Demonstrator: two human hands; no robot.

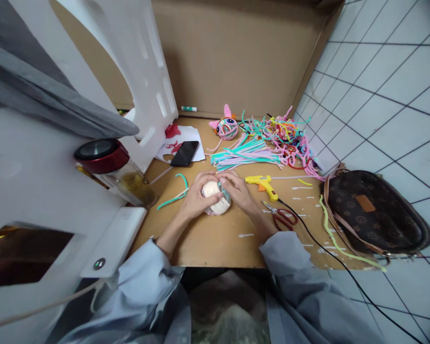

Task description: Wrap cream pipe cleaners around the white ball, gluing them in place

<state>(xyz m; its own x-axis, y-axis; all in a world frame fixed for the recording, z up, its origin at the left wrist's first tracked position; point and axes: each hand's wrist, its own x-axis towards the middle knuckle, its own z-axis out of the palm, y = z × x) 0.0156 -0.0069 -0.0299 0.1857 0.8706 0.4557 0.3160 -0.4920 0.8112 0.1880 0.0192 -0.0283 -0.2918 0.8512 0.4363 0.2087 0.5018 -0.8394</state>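
A round cream-coloured ball (217,197) with banded sides sits between my hands, just above the brown tabletop. My left hand (196,193) wraps round its left side, thumb across the front. From the upper right, my right hand (237,190) presses its bent fingers on a teal patch at the ball's edge; whether it pinches a separate strip there is hidden. A yellow glue gun (261,184) lies right of my right hand, nozzle towards it. Red-handled pliers or cutters (284,217) rest below the glue gun. Teal pipe cleaners (179,193) lie left of my left hand.
Behind my hands are a bundle of pipe cleaners (241,155), a tangled heap of them (290,136) and a pink-eared ball figure (227,128). A black phone (185,153) lies on paper. A glass jar (129,184) stands left, a brown bag (374,210) right. A black cord (318,241) crosses the right edge.
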